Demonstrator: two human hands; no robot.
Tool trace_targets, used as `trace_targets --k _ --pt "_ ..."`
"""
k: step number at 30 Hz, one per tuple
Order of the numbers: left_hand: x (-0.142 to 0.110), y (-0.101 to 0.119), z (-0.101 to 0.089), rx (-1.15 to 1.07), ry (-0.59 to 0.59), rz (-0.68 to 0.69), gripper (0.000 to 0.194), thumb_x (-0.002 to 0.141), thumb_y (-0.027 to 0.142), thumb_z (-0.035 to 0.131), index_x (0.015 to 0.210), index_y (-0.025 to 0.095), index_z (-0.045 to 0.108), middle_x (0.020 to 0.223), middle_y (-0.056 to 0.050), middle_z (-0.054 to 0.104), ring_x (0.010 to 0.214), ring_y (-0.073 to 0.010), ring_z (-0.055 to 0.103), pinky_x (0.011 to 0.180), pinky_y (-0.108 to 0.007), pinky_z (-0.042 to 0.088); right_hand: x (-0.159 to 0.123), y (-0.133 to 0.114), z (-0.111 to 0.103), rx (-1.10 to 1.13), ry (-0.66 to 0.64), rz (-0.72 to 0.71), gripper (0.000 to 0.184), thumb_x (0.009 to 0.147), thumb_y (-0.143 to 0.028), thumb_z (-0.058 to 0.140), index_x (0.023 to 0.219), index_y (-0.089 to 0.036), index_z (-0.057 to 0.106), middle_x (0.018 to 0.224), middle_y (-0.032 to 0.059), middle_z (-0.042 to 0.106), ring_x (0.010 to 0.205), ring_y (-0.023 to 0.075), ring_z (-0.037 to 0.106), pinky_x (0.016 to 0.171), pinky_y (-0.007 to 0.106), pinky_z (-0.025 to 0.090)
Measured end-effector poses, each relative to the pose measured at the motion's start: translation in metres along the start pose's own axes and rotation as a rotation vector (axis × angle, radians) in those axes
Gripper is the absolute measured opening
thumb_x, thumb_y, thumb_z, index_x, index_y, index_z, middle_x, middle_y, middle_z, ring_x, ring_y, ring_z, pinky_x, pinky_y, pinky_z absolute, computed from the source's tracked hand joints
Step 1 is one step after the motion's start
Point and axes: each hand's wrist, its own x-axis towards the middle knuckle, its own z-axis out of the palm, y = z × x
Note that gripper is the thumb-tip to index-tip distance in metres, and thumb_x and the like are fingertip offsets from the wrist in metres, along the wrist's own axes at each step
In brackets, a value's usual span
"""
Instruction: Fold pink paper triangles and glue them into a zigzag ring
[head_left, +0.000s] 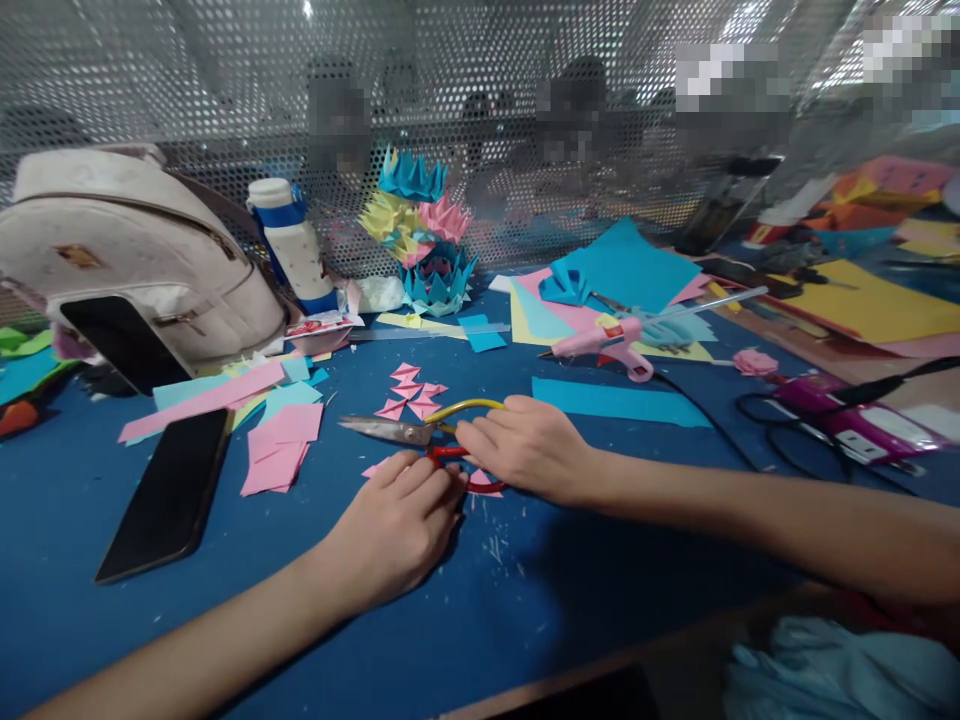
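Note:
A pair of scissors (386,430) with one yellow and one red handle points left over the blue table, its blades nearly together. My right hand (532,450) is closed at the yellow handle. Just below, my left hand (409,520) is curled beside the red handle, its fingertips pressed together. What those fingertips hold, if anything, is hidden. Bits of pink paper show around both hands. Beyond the blades lies a small cluster of folded pink paper pieces (407,390).
Cut pink paper (281,450) and a black phone (169,500) lie left. Behind stand a backpack (142,250), a bottle (292,240) and folded paper flowers (435,280). To the right are a pink glue gun (600,340), a blue strip (615,400) and a purple power strip (855,425).

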Motion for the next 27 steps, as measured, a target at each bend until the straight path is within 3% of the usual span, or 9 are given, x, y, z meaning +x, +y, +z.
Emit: trace_targets --k 9,13,21,25,27 --pt "0.002 0.000 -0.002 0.014 0.004 0.010 0.024 0.099 0.012 0.045 0.100 0.009 0.069 0.086 -0.008 0.067 0.076 -0.0216 0.058 0.076 -0.039 0.047 -0.005 -0.001 0.003 0.023 0.008 0.036 0.028 0.100 -0.007 0.040 0.080 -0.018 0.058 0.061 -0.0011 0.059 0.057 0.0146 0.042 0.062 0.033 0.020" --pt "0.004 -0.003 -0.002 -0.009 0.007 0.011 0.024 0.099 0.013 0.045 0.105 0.009 0.068 0.087 -0.007 0.069 0.076 -0.0209 0.058 0.077 -0.038 0.046 -0.008 0.003 0.008 0.096 -0.003 0.062 0.022 0.100 -0.016 0.045 0.084 -0.017 0.058 0.061 -0.0008 0.061 0.056 0.0151 0.044 0.061 0.032 0.021" --pt "0.000 -0.010 0.001 -0.093 -0.025 -0.022 0.030 0.099 0.010 0.043 0.122 0.010 0.062 0.102 -0.009 0.072 0.085 -0.0218 0.059 0.081 -0.039 0.044 -0.011 0.009 0.023 0.261 -0.272 0.234 0.034 0.092 -0.051 0.063 0.097 -0.017 0.060 0.076 0.0040 0.069 0.059 0.0153 0.047 0.058 0.029 0.015" --pt "0.000 -0.011 -0.004 -0.121 0.056 -0.040 0.028 0.098 0.008 0.045 0.119 0.012 0.064 0.115 -0.011 0.071 0.091 -0.0215 0.060 0.084 -0.038 0.043 -0.013 0.015 0.029 0.508 -0.355 0.392 0.038 0.089 -0.055 0.064 0.098 -0.019 0.058 0.071 -0.0002 0.064 0.060 0.0142 0.047 0.056 0.026 0.015" --pt "0.000 -0.011 -0.005 -0.117 0.115 -0.042 0.023 0.097 0.007 0.049 0.111 0.013 0.066 0.110 -0.009 0.072 0.089 -0.0198 0.060 0.084 -0.038 0.042 -0.013 0.018 0.031 0.691 -0.392 0.500 0.035 0.088 -0.051 0.067 0.099 -0.020 0.056 0.068 -0.0044 0.060 0.059 0.0121 0.048 0.055 0.025 0.018"
